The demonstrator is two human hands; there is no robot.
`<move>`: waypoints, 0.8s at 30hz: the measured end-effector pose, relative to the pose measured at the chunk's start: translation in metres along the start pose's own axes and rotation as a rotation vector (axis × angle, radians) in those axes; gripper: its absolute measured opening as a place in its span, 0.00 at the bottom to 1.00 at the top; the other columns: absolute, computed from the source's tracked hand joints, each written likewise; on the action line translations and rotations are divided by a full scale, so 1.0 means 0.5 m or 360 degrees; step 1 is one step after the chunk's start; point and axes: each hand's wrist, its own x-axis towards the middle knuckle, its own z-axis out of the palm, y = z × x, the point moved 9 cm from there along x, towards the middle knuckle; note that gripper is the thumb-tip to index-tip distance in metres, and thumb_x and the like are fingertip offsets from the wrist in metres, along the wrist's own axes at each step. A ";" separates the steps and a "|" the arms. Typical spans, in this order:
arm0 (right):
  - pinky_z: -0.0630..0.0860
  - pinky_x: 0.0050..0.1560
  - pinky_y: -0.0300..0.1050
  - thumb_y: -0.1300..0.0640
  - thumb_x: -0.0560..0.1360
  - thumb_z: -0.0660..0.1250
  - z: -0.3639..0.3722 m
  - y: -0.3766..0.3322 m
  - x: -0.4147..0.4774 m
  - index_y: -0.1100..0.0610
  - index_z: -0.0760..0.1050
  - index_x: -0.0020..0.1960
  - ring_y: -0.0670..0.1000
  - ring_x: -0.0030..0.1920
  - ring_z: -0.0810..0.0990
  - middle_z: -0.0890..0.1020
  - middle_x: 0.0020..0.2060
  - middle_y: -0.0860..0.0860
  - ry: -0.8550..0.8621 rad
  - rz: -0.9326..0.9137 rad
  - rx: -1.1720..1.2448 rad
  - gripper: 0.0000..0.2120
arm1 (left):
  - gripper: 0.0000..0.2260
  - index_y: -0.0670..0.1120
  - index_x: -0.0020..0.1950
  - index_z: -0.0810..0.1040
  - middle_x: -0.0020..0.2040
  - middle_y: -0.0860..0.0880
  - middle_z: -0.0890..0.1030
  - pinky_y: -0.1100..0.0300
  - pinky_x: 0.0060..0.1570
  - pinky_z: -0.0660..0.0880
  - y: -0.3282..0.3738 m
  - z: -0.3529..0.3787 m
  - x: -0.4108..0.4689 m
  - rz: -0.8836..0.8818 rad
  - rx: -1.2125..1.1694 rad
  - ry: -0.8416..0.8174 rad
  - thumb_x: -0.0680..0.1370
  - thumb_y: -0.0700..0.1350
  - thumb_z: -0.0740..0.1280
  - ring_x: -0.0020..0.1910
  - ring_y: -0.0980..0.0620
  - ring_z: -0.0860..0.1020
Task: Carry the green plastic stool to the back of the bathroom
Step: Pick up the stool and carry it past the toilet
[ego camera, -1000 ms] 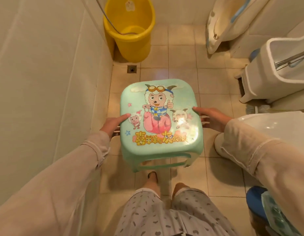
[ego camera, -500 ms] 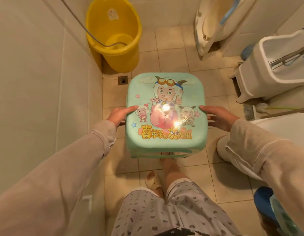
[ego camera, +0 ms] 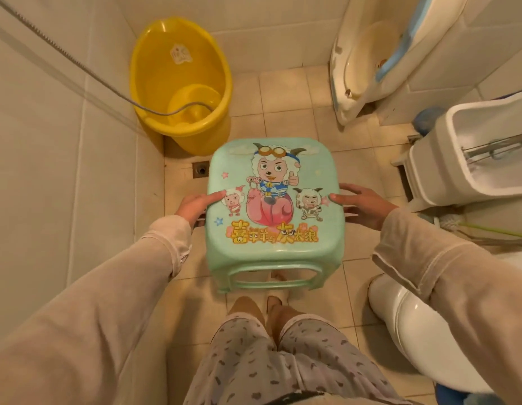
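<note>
Between both hands, stool (ego camera: 273, 206) is held level above the floor tiles (ego camera: 286, 92), seat up. Left hand (ego camera: 195, 204) & right hand (ego camera: 363, 204) clamp its side edges, thumbs on top, other fingers tucked under, unseen. Carry step underway, I'd say; next needs a walk fwd toward the bucket (ego camera: 181, 83) corner, then lowering. Stool feet mostly hidden.

Green plastic stool (ego camera: 273, 206) gripped by left hand (ego camera: 195, 204) and right hand (ego camera: 363, 204), yellow bucket (ego camera: 181, 83) beyond
</note>
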 end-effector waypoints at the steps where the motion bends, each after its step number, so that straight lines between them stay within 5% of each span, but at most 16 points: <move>1: 0.77 0.48 0.48 0.61 0.69 0.70 -0.006 -0.020 0.013 0.57 0.62 0.72 0.57 0.53 0.77 0.78 0.59 0.58 0.0006 -0.0011 0.0012 0.34 | 0.09 0.45 0.40 0.77 0.39 0.49 0.81 0.60 0.35 0.73 0.021 0.003 0.012 0.0008 -0.0004 -0.0003 0.69 0.50 0.71 0.37 0.52 0.78; 6: 0.76 0.45 0.47 0.63 0.68 0.71 -0.031 -0.093 0.063 0.54 0.62 0.71 0.55 0.51 0.78 0.79 0.55 0.56 0.0029 -0.0051 0.0042 0.34 | 0.08 0.46 0.43 0.76 0.44 0.47 0.81 0.58 0.43 0.75 0.118 0.011 0.072 0.0059 -0.0019 -0.0003 0.69 0.48 0.71 0.41 0.50 0.79; 10: 0.76 0.45 0.47 0.64 0.68 0.71 -0.048 -0.137 0.107 0.54 0.63 0.70 0.54 0.50 0.78 0.80 0.51 0.54 0.0068 -0.0069 0.0103 0.34 | 0.25 0.40 0.62 0.72 0.51 0.43 0.80 0.57 0.44 0.75 0.186 0.021 0.127 0.0058 0.0053 -0.0047 0.69 0.49 0.71 0.43 0.49 0.78; 16: 0.76 0.45 0.48 0.62 0.68 0.71 -0.071 -0.227 0.181 0.54 0.65 0.69 0.53 0.48 0.80 0.81 0.48 0.52 0.0179 -0.0050 0.0133 0.31 | 0.23 0.38 0.61 0.73 0.59 0.39 0.79 0.53 0.52 0.76 0.312 0.040 0.232 0.0056 0.0153 -0.0159 0.71 0.48 0.70 0.47 0.45 0.78; 21: 0.76 0.41 0.46 0.59 0.68 0.71 -0.078 -0.326 0.237 0.54 0.69 0.63 0.51 0.45 0.81 0.82 0.46 0.50 0.0207 -0.0061 0.0093 0.25 | 0.21 0.36 0.61 0.74 0.51 0.43 0.79 0.56 0.34 0.80 0.432 0.052 0.295 0.0072 0.0217 -0.0244 0.73 0.46 0.68 0.29 0.55 0.78; 24: 0.76 0.40 0.44 0.59 0.69 0.71 -0.085 -0.379 0.258 0.52 0.70 0.61 0.49 0.44 0.81 0.82 0.45 0.49 0.0247 -0.0095 0.0132 0.22 | 0.20 0.36 0.61 0.74 0.53 0.42 0.79 0.61 0.29 0.75 0.501 0.051 0.330 0.0113 0.0243 -0.0245 0.72 0.45 0.69 0.33 0.54 0.78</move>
